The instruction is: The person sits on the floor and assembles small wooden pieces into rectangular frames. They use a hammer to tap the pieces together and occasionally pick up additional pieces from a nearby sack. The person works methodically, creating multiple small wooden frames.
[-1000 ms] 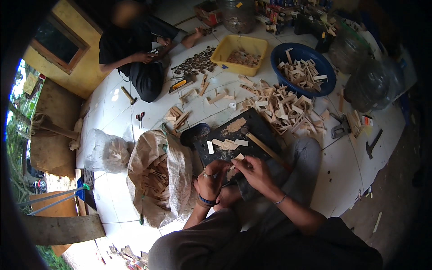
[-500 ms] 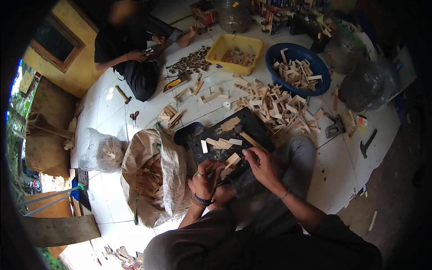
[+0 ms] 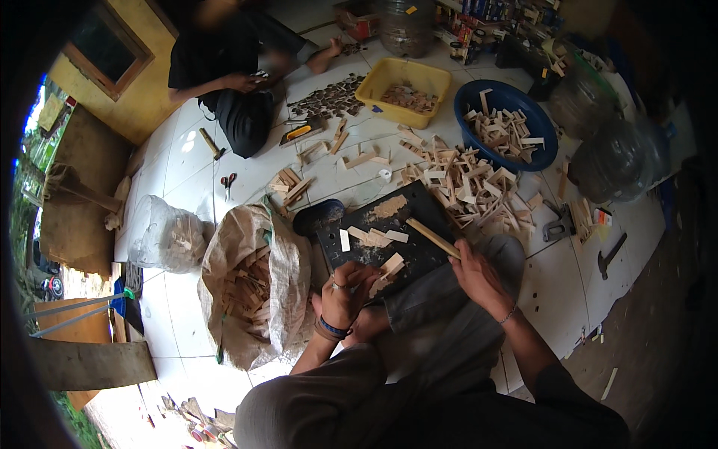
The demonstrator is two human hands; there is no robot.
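My left hand (image 3: 348, 293) is closed in a pinch on a small joined wooden piece (image 3: 392, 264), just above the near edge of a black board (image 3: 351, 258). To the right, my right hand (image 3: 479, 275) wraps round the end of a hammer's wooden handle (image 3: 434, 239). The hammer's head is hard to make out against the dark board. Several short pale wood strips (image 3: 372, 237) lie on the board, along with a patch of sawdust (image 3: 390, 206).
An open sack of wood pieces (image 3: 293, 262) stands at the left. Beyond the board are a heap of wood pieces (image 3: 456, 176), a blue basin (image 3: 550, 153) and a yellow tub (image 3: 366, 93). Another person (image 3: 232, 82) sits at the far left. A second hammer (image 3: 613, 254) lies at the right.
My right hand has moved right, away from the wooden piece, and taken hold of the hammer handle that lay on the board. My left hand still holds the piece. The view has shifted slightly.
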